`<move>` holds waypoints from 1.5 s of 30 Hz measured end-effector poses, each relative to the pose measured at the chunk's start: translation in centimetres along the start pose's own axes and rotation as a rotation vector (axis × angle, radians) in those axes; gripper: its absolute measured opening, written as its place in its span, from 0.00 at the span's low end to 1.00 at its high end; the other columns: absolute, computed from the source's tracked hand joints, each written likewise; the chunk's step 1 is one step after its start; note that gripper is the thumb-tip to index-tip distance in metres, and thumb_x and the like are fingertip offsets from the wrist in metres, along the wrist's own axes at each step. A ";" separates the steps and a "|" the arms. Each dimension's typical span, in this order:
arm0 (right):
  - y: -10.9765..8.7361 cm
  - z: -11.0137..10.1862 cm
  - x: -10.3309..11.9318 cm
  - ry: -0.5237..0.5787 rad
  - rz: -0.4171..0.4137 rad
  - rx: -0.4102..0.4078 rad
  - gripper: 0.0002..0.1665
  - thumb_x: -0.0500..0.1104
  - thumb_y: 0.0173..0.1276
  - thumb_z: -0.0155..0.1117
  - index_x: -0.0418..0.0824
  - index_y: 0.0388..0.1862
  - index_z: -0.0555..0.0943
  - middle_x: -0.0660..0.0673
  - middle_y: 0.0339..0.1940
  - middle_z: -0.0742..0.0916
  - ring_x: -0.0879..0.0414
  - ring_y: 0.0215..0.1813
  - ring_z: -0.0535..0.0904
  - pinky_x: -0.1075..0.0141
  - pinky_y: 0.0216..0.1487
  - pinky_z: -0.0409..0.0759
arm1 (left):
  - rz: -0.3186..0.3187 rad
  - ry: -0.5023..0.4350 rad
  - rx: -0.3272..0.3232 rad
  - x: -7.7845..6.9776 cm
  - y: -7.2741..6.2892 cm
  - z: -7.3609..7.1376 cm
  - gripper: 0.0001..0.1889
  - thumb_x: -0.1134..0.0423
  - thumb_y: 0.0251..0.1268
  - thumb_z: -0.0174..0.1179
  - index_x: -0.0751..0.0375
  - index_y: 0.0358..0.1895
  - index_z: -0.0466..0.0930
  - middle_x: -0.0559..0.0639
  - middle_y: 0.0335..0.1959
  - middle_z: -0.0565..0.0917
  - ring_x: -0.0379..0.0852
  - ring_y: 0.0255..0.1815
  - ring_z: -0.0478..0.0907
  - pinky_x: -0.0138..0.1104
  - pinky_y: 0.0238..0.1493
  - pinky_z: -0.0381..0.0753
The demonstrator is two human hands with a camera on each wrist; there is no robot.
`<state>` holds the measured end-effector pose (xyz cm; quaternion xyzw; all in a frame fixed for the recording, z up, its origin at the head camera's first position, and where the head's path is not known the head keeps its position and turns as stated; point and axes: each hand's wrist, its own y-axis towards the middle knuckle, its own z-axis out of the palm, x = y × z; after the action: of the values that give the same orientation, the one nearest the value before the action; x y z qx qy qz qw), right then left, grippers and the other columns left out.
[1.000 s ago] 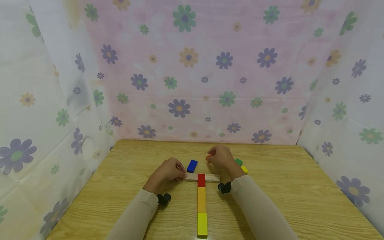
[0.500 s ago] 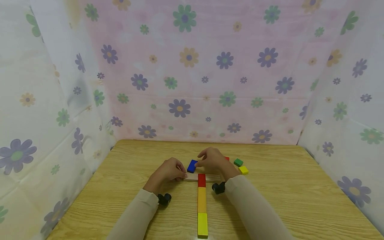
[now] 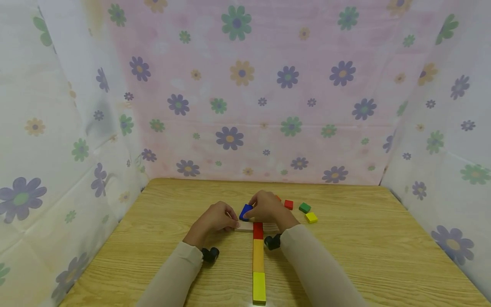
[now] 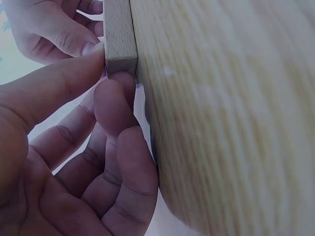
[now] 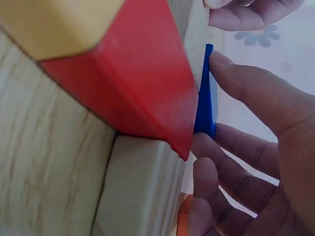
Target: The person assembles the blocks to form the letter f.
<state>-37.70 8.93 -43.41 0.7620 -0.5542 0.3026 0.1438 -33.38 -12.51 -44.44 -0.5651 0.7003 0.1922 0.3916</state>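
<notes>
My right hand pinches a blue block between thumb and fingers, behind the row of blocks. In the right wrist view the thumb is at one end of the blue block and fingertips are at the other. My left hand pinches the left end of a plain wooden block. The left wrist view shows its thumb at the side of that wooden block and curled fingers under the end. A red block meets the plain wood midway, followed by an orange block and a yellow block in line.
Right of my right hand lie a small red block, a green block and a small yellow block on the wooden table. An orange-red block shows partly behind the hand. A flowered cloth surrounds the table.
My right hand has let go of the orange-red block at the back, moved left and taken hold of the blue block. My left hand stays at the plain wooden block.
</notes>
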 end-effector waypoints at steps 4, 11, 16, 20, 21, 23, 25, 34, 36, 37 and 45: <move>-0.1 -0.1 0.1 -0.007 0.011 0.008 0.29 0.55 0.55 0.84 0.42 0.51 0.88 0.48 0.46 0.89 0.55 0.43 0.85 0.58 0.46 0.87 | 0.001 0.005 -0.001 0.0 0.0 0.1 0.06 0.60 0.63 0.74 0.57 0.35 0.89 0.48 0.29 0.88 0.44 0.29 0.86 0.37 0.35 0.87; 0.0 -0.1 0.1 -0.020 0.023 0.004 0.33 0.57 0.54 0.84 0.41 0.53 0.87 0.48 0.46 0.89 0.54 0.44 0.85 0.58 0.47 0.87 | 0.001 0.005 -0.002 0.0 0.1 0.1 0.06 0.60 0.63 0.74 0.57 0.35 0.89 0.48 0.29 0.89 0.44 0.29 0.86 0.37 0.35 0.87; 0.1 0.1 0.0 -0.037 0.023 0.001 0.33 0.58 0.53 0.85 0.41 0.52 0.87 0.49 0.43 0.89 0.55 0.43 0.85 0.59 0.46 0.87 | 0.002 -0.004 0.000 0.1 0.1 0.2 0.06 0.60 0.63 0.74 0.57 0.35 0.89 0.49 0.29 0.89 0.45 0.29 0.86 0.37 0.35 0.87; 0.1 0.2 0.0 -0.062 0.024 -0.005 0.31 0.58 0.53 0.85 0.42 0.50 0.88 0.49 0.42 0.88 0.55 0.41 0.84 0.60 0.44 0.86 | 0.002 -0.005 0.001 0.1 0.1 0.2 0.06 0.60 0.63 0.74 0.57 0.35 0.89 0.48 0.29 0.88 0.45 0.29 0.85 0.37 0.35 0.86; 0.1 0.2 0.0 -0.069 0.023 -0.008 0.30 0.58 0.53 0.85 0.42 0.49 0.88 0.50 0.41 0.88 0.55 0.41 0.84 0.60 0.43 0.86 | 0.001 -0.005 0.001 0.0 0.1 0.2 0.06 0.59 0.63 0.74 0.57 0.35 0.89 0.48 0.29 0.88 0.45 0.30 0.85 0.37 0.35 0.86; 0.1 0.2 0.0 -0.080 0.025 -0.013 0.29 0.57 0.53 0.84 0.43 0.48 0.88 0.50 0.40 0.88 0.55 0.40 0.84 0.60 0.42 0.86 | 0.003 -0.003 0.002 0.0 0.1 0.3 0.06 0.60 0.63 0.74 0.57 0.35 0.89 0.48 0.29 0.88 0.45 0.30 0.85 0.37 0.35 0.86; 0.0 0.2 0.2 -0.091 0.027 -0.018 0.28 0.57 0.53 0.84 0.43 0.47 0.88 0.50 0.40 0.88 0.55 0.38 0.84 0.60 0.41 0.86 | 0.000 -0.004 0.002 0.0 0.1 0.3 0.05 0.60 0.63 0.74 0.57 0.35 0.89 0.49 0.29 0.88 0.45 0.30 0.85 0.37 0.35 0.86; -0.4 0.1 0.3 -0.128 0.016 -0.015 0.22 0.54 0.52 0.83 0.44 0.42 0.90 0.51 0.36 0.88 0.54 0.35 0.83 0.61 0.37 0.84 | 0.010 -0.025 0.014 -0.1 0.1 0.4 0.04 0.62 0.63 0.74 0.58 0.35 0.90 0.49 0.29 0.88 0.45 0.29 0.86 0.37 0.35 0.86; -0.4 0.1 0.3 -0.122 0.015 -0.006 0.23 0.54 0.52 0.83 0.44 0.43 0.89 0.51 0.35 0.88 0.54 0.35 0.84 0.61 0.37 0.84 | 0.015 -0.037 0.021 0.0 0.0 0.5 0.04 0.62 0.64 0.73 0.59 0.36 0.89 0.50 0.30 0.89 0.45 0.30 0.86 0.37 0.36 0.87; -0.4 0.1 0.3 -0.117 0.013 -0.003 0.23 0.54 0.51 0.83 0.44 0.43 0.89 0.51 0.36 0.88 0.54 0.35 0.84 0.61 0.38 0.84 | 0.016 -0.041 0.022 0.0 0.0 0.5 0.04 0.63 0.64 0.73 0.59 0.36 0.89 0.50 0.30 0.89 0.45 0.30 0.87 0.37 0.36 0.87; 0.0 0.1 0.0 -0.137 -0.015 -0.025 0.26 0.53 0.52 0.80 0.43 0.49 0.89 0.50 0.42 0.89 0.55 0.39 0.84 0.60 0.42 0.86 | 0.001 -0.039 0.014 0.0 -0.1 0.1 0.05 0.62 0.64 0.73 0.60 0.37 0.89 0.50 0.30 0.89 0.45 0.30 0.87 0.38 0.37 0.88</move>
<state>-37.71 8.91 -43.49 0.7831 -0.5608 0.2418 0.1176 -33.26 -12.49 -44.48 -0.5581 0.6941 0.1985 0.4090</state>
